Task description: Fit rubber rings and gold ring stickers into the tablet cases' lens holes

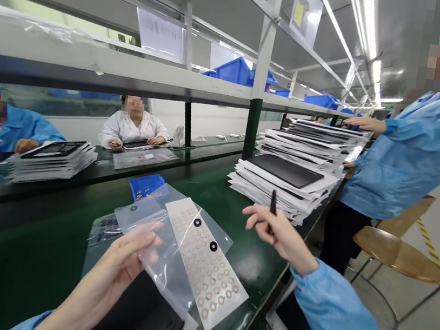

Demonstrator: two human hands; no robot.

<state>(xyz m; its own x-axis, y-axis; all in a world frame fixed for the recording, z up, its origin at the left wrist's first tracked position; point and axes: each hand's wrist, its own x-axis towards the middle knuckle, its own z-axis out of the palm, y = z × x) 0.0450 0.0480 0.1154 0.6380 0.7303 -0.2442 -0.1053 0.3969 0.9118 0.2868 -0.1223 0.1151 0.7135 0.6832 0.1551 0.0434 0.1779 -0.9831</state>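
My left hand [129, 253] pinches a clear plastic bag [168, 259] between thumb and fingers. Beside and partly over the bag lies a white sheet [205, 267] with rows of small ring stickers; two black rings sit on its upper part. Held in my right hand [276, 230] is a thin black pen-like tool [274, 201], its tip pointing up, to the right of the sheet. A black panel [133, 316] with a round lens-like part near its corner rests below my left hand, on white sheets.
Stacks of black panels and white sheets [282, 190] stand at the back right. A blue tray [146, 186] lies behind the bag. A person in blue [421, 155] stands at right by a stool [399, 255]; two people sit across the bench. A shelf [134, 79] spans above.
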